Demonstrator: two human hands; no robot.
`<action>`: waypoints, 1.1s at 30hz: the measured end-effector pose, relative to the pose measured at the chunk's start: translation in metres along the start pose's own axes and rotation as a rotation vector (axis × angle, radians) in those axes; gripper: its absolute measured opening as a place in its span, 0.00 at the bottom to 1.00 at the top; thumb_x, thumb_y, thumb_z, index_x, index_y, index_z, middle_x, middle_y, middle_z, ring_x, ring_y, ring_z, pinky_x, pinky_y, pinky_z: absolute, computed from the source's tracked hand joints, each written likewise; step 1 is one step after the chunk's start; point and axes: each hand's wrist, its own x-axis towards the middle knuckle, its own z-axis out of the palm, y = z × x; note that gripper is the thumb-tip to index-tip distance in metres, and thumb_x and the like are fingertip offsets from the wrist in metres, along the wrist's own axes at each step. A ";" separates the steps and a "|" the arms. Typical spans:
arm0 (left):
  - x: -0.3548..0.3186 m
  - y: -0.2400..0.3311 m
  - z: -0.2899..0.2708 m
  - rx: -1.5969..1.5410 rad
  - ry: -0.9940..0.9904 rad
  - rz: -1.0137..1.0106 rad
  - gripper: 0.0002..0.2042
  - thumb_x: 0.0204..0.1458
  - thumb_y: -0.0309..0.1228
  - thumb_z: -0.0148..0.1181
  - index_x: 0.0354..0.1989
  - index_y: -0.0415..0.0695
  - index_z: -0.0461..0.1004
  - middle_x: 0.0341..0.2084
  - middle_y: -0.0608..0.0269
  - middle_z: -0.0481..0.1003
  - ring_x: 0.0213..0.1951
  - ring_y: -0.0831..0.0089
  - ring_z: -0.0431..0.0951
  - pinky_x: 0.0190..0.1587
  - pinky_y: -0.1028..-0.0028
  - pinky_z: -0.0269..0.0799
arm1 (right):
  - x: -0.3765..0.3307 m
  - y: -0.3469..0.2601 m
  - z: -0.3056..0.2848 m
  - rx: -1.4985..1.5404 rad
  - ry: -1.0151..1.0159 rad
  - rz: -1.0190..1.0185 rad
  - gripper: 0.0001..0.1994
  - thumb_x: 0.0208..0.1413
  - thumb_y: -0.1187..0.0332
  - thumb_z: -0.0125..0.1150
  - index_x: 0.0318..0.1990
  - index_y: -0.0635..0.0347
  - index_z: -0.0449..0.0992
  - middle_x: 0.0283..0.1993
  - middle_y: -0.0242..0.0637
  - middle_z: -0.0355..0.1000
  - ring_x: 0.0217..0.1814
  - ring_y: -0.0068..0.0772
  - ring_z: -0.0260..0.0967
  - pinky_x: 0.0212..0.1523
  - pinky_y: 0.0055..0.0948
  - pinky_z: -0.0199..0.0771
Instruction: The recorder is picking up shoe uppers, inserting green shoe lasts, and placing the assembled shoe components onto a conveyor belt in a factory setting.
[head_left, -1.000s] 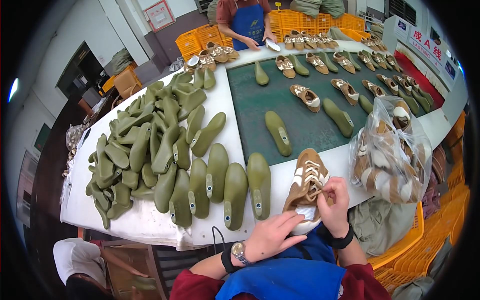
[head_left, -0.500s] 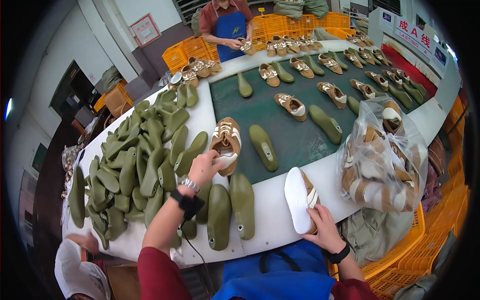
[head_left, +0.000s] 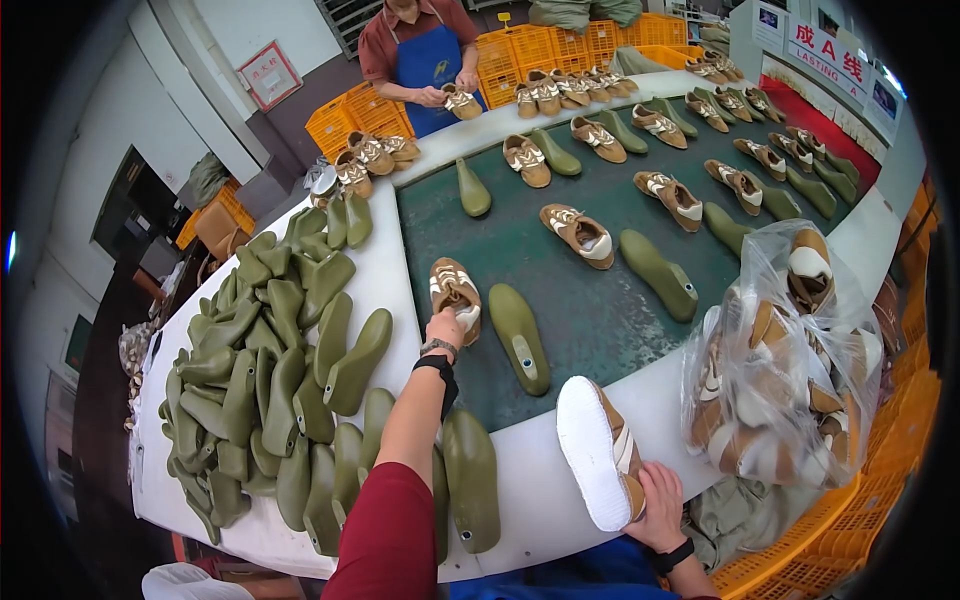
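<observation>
A brown and white lace-up shoe (head_left: 452, 284) sits toe-away at the near left corner of the green belt (head_left: 450, 230). My left hand (head_left: 446, 331), arm stretched forward, grips it by the heel. Just right of it lies an olive-green shoe last (head_left: 518, 340). On the white near ledge another brown shoe (head_left: 588, 448) rests on its side, its white sole turned left. My right hand (head_left: 657, 508) is closed round its heel end; part of the fingers is hidden behind the shoe.
A pile of green lasts (head_left: 245, 375) covers the white table (head_left: 150, 480) at left. Shoes and lasts stand in rows along the belt. A clear plastic bag of shoes (head_left: 785, 365) bulges at right, above orange crates (head_left: 790, 540). Across the belt a co-worker (head_left: 425, 60) handles a shoe.
My left hand has reached forward, carrying its shoe from above the belt's near edge onto the belt. My right hand keeps its shoe on the ledge. The whole view has shifted.
</observation>
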 end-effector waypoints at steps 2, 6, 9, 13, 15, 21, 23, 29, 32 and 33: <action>0.015 -0.010 -0.003 -0.017 -0.044 -0.103 0.17 0.44 0.33 0.63 0.42 0.42 0.72 0.39 0.45 0.75 0.44 0.50 0.75 0.47 0.59 0.71 | 0.002 -0.001 0.003 -0.002 -0.004 -0.006 0.40 0.31 0.54 0.73 0.54 0.61 0.62 0.54 0.49 0.64 0.58 0.52 0.59 0.59 0.51 0.53; 0.014 -0.026 -0.019 -0.135 0.056 0.115 0.29 0.41 0.25 0.63 0.55 0.45 0.62 0.50 0.46 0.66 0.53 0.49 0.66 0.55 0.61 0.66 | -0.002 0.002 0.013 -0.034 0.058 -0.003 0.40 0.32 0.54 0.72 0.54 0.63 0.62 0.52 0.49 0.65 0.56 0.53 0.61 0.57 0.51 0.55; 0.009 -0.084 -0.068 0.177 -0.072 0.126 0.26 0.41 0.27 0.62 0.53 0.44 0.67 0.49 0.45 0.68 0.52 0.51 0.68 0.54 0.61 0.67 | 0.000 0.000 0.015 -0.013 0.097 -0.019 0.40 0.33 0.53 0.72 0.54 0.64 0.62 0.51 0.49 0.65 0.55 0.54 0.61 0.56 0.52 0.57; -0.036 -0.123 -0.155 0.565 -0.389 -0.202 0.29 0.42 0.48 0.61 0.50 0.42 0.67 0.43 0.48 0.75 0.46 0.54 0.75 0.48 0.59 0.71 | 0.002 -0.001 0.012 -0.044 0.119 0.008 0.39 0.34 0.54 0.71 0.54 0.64 0.62 0.50 0.50 0.65 0.55 0.54 0.61 0.55 0.52 0.58; -0.064 -0.149 -0.168 0.672 -0.571 -0.208 0.30 0.41 0.51 0.63 0.45 0.38 0.71 0.36 0.50 0.78 0.41 0.58 0.79 0.44 0.63 0.74 | 0.003 -0.001 0.013 -0.035 0.114 0.004 0.40 0.34 0.54 0.71 0.54 0.65 0.61 0.51 0.49 0.65 0.55 0.54 0.61 0.55 0.52 0.58; -0.087 -0.177 -0.145 0.174 -0.453 -0.287 0.23 0.47 0.47 0.58 0.28 0.33 0.74 0.17 0.53 0.77 0.23 0.63 0.80 0.34 0.66 0.76 | 0.004 -0.003 0.018 -0.043 0.100 0.032 0.39 0.34 0.56 0.71 0.54 0.65 0.60 0.50 0.51 0.64 0.55 0.55 0.61 0.55 0.53 0.58; -0.063 -0.170 -0.132 0.174 -0.326 -0.294 0.25 0.47 0.50 0.57 0.28 0.33 0.75 0.17 0.51 0.77 0.28 0.59 0.80 0.38 0.66 0.76 | 0.000 -0.002 0.021 -0.070 0.117 0.066 0.37 0.35 0.57 0.70 0.53 0.66 0.60 0.50 0.52 0.64 0.54 0.57 0.61 0.55 0.53 0.57; 0.004 -0.196 -0.116 0.193 0.404 -0.253 0.20 0.49 0.44 0.56 0.36 0.36 0.72 0.31 0.45 0.77 0.38 0.52 0.78 0.42 0.60 0.74 | -0.001 -0.004 0.029 -0.061 0.098 0.041 0.36 0.38 0.59 0.68 0.53 0.69 0.60 0.51 0.55 0.63 0.54 0.61 0.60 0.55 0.54 0.57; -0.007 -0.194 -0.144 0.405 0.086 -0.344 0.22 0.46 0.46 0.58 0.40 0.39 0.73 0.39 0.45 0.76 0.43 0.51 0.76 0.45 0.58 0.73 | -0.001 -0.005 0.024 -0.071 0.094 0.064 0.35 0.40 0.64 0.67 0.56 0.69 0.59 0.53 0.56 0.62 0.54 0.61 0.60 0.56 0.51 0.59; -0.017 -0.197 -0.153 0.540 -0.169 -0.379 0.23 0.46 0.46 0.57 0.41 0.36 0.74 0.38 0.47 0.77 0.37 0.54 0.79 0.43 0.62 0.75 | 0.000 -0.004 0.025 -0.067 0.092 0.061 0.35 0.40 0.64 0.67 0.56 0.69 0.59 0.53 0.56 0.62 0.54 0.61 0.60 0.56 0.51 0.59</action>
